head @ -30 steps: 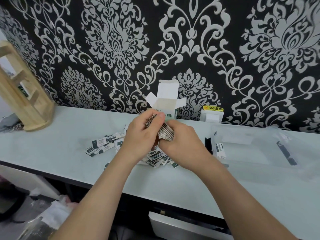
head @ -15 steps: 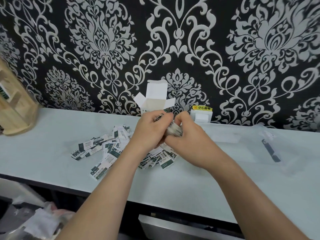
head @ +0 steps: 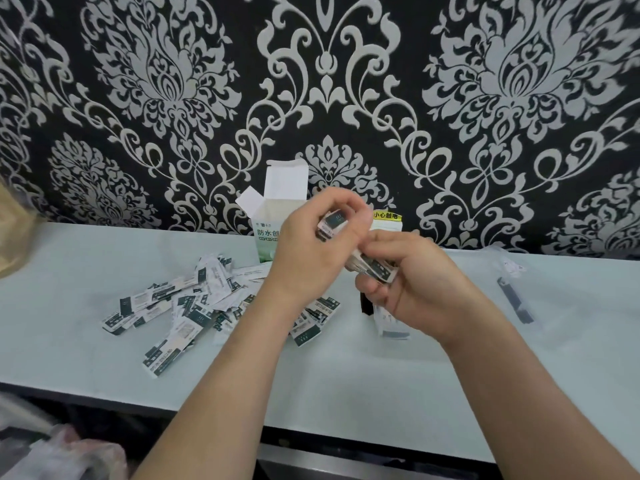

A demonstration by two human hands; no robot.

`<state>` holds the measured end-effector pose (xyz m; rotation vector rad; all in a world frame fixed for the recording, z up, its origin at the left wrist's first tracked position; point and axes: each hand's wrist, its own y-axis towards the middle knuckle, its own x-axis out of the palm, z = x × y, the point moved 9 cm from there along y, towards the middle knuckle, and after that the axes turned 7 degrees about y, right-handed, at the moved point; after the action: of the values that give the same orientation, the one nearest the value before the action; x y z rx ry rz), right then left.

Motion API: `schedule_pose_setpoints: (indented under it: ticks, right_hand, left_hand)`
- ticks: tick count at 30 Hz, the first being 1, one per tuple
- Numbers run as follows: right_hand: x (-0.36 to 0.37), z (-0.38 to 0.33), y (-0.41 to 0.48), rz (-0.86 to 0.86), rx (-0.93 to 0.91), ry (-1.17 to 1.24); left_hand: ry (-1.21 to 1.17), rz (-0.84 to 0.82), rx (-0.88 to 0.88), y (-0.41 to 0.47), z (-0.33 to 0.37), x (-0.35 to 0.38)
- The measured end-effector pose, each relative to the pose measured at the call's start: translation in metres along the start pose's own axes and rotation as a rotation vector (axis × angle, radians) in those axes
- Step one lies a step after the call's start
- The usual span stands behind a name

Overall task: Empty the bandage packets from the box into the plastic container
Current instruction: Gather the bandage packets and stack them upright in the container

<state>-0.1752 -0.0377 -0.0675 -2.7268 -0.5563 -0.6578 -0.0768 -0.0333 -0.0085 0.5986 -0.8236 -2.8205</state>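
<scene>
visibly, left hand (head: 310, 254) and right hand (head: 424, 287) each clamped their grip on bandage packets (head: 375, 269); the box (head: 267, 233) read "防水创", the yellow sticker (head: 387, 215) "小心触电".

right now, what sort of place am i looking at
Probably a home or small shop, not a lab: black damask wallpaper behind a pale worktop strewn with bandage packets, and a yellow-labelled wall socket cover.

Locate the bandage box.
The box stands open at the back of the counter against the wall, near the centre of the head view, partly hidden behind the left hand.
</scene>
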Motion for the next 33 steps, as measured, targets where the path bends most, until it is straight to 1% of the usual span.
schedule_pose_setpoints:
  ticks: [1, 2, 4, 6, 8, 11, 12, 14, 16, 19, 22, 24, 28, 31, 33]
  right_hand:
    - [0.000, 0.002, -0.001, -0.014, 0.044, 0.089]
    - [-0.001, 0.005, -0.001, -0.022, 0.076, 0.149]
    - [0.001, 0.010, 0.000, -0.037, 0.110, 0.202]
    - [0.001, 0.011, 0.001, -0.043, 0.106, 0.202]
    - [-0.001, 0.010, 0.003, -0.040, 0.076, 0.160]
    - [0.001, 0.005, 0.002, -0.049, 0.014, 0.013]
    - [0.003, 0.002, 0.001, -0.050, -0.015, -0.092]
    - [0.005, -0.008, -0.001, -0.052, -0.103, -0.384]
    - [0.007, -0.020, -0.002, -0.102, -0.175, -0.582]
    - [0.001, -0.030, -0.006, -0.125, -0.146, -0.728]
    - [-0.008, -0.037, -0.003, -0.107, -0.151, -0.767]
    - [-0.011, -0.037, -0.003, -0.097, -0.154, -0.764]
    - [-0.021, -0.041, -0.003, -0.025, -0.191, -0.761]
    - [-0.032, -0.048, -0.002, 0.043, -0.217, -0.877]
    - [-0.050, -0.052, -0.001, 0.125, -0.203, -1.002]
  left_hand:
    - [0.040, 0.003, 0.041, 0.001, 0.003, 0.003]
    - [0.052, 0.023, 0.033, 0.001, 0.001, 0.005]
    - [-0.004, 0.084, -0.064, 0.003, -0.009, 0.004]
    - [-0.024, 0.128, -0.185, 0.005, -0.020, 0.002]
    - [0.011, 0.083, -0.265, 0.006, -0.029, 0.005]
    - [0.106, 0.002, -0.332, 0.005, -0.033, 0.007]
    - [0.146, 0.004, -0.347, 0.006, -0.033, 0.005]
    - [0.236, 0.012, -0.350, 0.012, -0.030, 0.000]
    - [0.346, -0.029, -0.343, 0.020, -0.024, -0.001]
    - [0.478, -0.111, -0.322, 0.029, -0.013, 0.010]
    - [0.570, -0.149, -0.257, 0.032, -0.002, 0.025]
    - [0.565, -0.142, -0.248, 0.033, -0.002, 0.032]
    - [0.468, -0.107, -0.282, 0.036, -0.011, 0.044]
    - [0.404, -0.103, -0.281, 0.035, -0.015, 0.058]
    - [0.312, -0.152, -0.297, 0.031, -0.019, 0.068]
